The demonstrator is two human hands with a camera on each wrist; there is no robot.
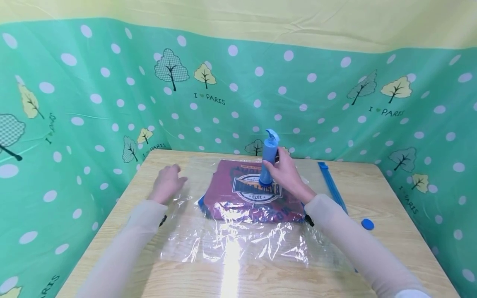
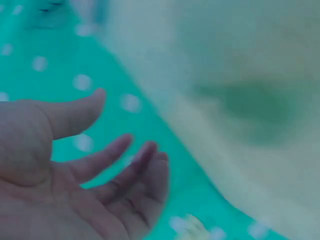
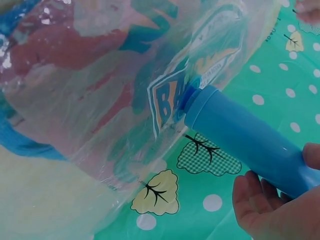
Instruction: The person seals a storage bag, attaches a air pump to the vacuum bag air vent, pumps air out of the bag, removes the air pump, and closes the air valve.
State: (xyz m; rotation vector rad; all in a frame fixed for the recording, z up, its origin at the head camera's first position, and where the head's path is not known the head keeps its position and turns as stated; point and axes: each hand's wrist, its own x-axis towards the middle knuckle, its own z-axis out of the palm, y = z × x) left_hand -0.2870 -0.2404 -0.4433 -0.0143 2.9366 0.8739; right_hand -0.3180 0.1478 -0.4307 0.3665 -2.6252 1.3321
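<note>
A clear plastic bag [image 1: 186, 238] lies on the table with a folded maroon garment [image 1: 222, 182] printed with a badge inside it. Upright on the bag, over the printed badge, stands a blue hand pump [image 1: 267, 159] with a hooked handle on top. My right hand [image 1: 290, 174] grips the pump's barrel, its fingers wrapped round it in the right wrist view. The pump's lower end [image 3: 192, 102] meets the bag over the print. Off to the left of the garment, my left hand [image 1: 167, 182] hovers near the bag's left edge, its fingers loosely bent and holding nothing.
A long blue strip [image 1: 331, 186] lies at the right of the bag, partly behind my right sleeve. Nearer the front right is a round blue cap [image 1: 367, 224]. A green dotted curtain [image 1: 231, 111] stands behind the wooden table [image 1: 395, 248] and on both sides.
</note>
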